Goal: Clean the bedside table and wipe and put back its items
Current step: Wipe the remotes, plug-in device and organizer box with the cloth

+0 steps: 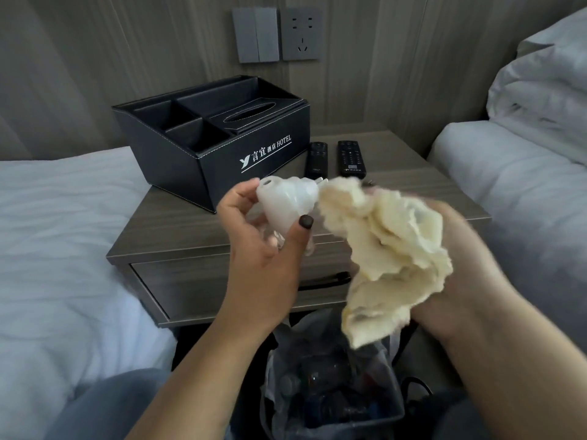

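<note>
My left hand (pixel 254 239) grips a small white plastic plug-in device (pixel 287 201) above the front of the bedside table (pixel 178 223). My right hand (pixel 457 249) holds a crumpled pale yellow cloth (pixel 390 249), whose upper edge touches the device. A black hotel organiser box (pixel 216 144) with a tissue slot stands at the table's back left. Two black remote controls (pixel 316 160) (pixel 351 158) lie side by side to its right.
A waste bin (pixel 330 385) lined with a plastic bag and holding rubbish stands on the floor below my hands. White beds (pixel 57 249) (pixel 524 192) flank the table. The table's drawer (pixel 197 281) is closed. A wall switch and socket (pixel 301 33) sit above.
</note>
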Demonstrator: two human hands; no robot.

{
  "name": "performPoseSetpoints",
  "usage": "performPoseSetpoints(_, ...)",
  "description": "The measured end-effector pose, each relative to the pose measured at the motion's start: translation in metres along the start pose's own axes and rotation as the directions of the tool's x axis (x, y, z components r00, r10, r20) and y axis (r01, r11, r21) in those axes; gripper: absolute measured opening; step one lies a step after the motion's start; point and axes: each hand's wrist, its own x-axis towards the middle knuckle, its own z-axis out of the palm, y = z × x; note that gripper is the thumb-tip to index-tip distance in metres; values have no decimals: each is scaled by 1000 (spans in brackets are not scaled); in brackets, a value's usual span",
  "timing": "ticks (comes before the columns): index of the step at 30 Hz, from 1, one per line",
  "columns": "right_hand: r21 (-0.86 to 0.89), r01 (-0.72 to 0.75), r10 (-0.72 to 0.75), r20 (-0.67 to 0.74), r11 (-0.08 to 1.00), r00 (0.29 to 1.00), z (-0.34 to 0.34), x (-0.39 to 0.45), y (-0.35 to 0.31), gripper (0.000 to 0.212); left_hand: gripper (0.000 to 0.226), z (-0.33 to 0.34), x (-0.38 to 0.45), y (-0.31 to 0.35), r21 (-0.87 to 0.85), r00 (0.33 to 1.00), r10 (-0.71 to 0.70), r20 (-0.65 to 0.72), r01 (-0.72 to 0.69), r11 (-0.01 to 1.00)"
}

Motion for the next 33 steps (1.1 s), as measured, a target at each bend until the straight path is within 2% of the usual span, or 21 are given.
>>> performPoseSetpoints(1,-111,133,-141,-65,985,988,-7,2,-5,21,55,1,-1,1,-12,1000,-14,18,14,1000)
performPoseSetpoints(2,-256,254,-295,-138,933,945,-14,6,-7,21,53,2,-3,2,-29,998,-22,59,24,999)
performPoseSetpoints(4,-494,393,-538,-192,776,821,-23,14,-4,18,51,7,-7,5,-59,984,-24,175,35,998)
performPoseSetpoints(7,-666,471,-648,-24,578,761,-27,18,4,16,56,11,-11,9,-97,961,-34,276,63,993)
performPoseSetpoints(9,-714,454,-603,56,533,796,-27,18,2,15,55,7,-11,10,-140,962,-49,269,90,986)
performPoseSetpoints(10,-718,410,-533,65,562,844,-30,18,-2,16,52,4,-10,10,-160,964,-63,259,107,981)
performPoseSetpoints(12,-684,265,-303,66,680,951,-39,17,-13,20,49,2,-9,10,-156,962,-87,260,131,979)
performPoseSetpoints(13,-648,183,-204,43,739,978,-44,16,-20,22,50,2,-9,11,-136,957,-92,275,133,982)
performPoseSetpoints(14,-616,124,-157,1,778,988,-49,15,-25,25,50,2,-10,11,-108,950,-91,299,128,986)
performPoseSetpoints(16,-552,104,-175,-76,828,982,-57,16,-31,29,51,5,-12,11,-43,930,-82,359,104,994)
performPoseSetpoints(19,-481,91,-102,3,872,995,-57,14,-30,34,52,6,-15,10,7,915,-85,395,89,996)
performPoseSetpoints(20,-512,50,-38,33,858,999,-56,13,-28,35,52,6,-15,9,7,915,-88,393,92,996)
performPoseSetpoints(22,-643,-34,30,-18,765,999,-60,14,-24,34,52,4,-15,7,40,919,-95,384,86,995)
performPoseSetpoints(23,-726,-49,-7,-74,685,997,-63,16,-23,34,52,3,-15,5,87,921,-95,377,66,994)
performPoseSetpoints(25,-861,-13,-235,-154,508,960,-69,20,-22,30,52,0,-15,1,218,921,-94,377,11,976)
performPoseSetpoints(26,-879,37,-369,-161,476,915,-69,22,-20,26,53,0,-15,-1,283,918,-93,385,-22,959)
performPoseSetpoints(27,-858,120,-453,-140,500,880,-65,22,-19,23,54,1,-16,-3,335,913,-84,399,-61,940)
performPoseSetpoints(29,-800,278,-498,-30,531,867,-53,18,-11,21,56,6,-19,-3,371,905,-69,419,-101,923)
performPoseSetpoints(30,-812,319,-496,43,488,867,-48,16,-6,20,56,8,-21,-4,351,906,-68,417,-92,932)
performPoseSetpoints(32,-872,309,-475,103,379,874,-48,17,-1,23,57,10,-23,-4,305,915,-63,399,-67,950)
performPoseSetpoints(33,-903,250,-451,72,349,890,-52,18,-4,25,57,10,-23,-4,289,921,-57,386,-62,955)
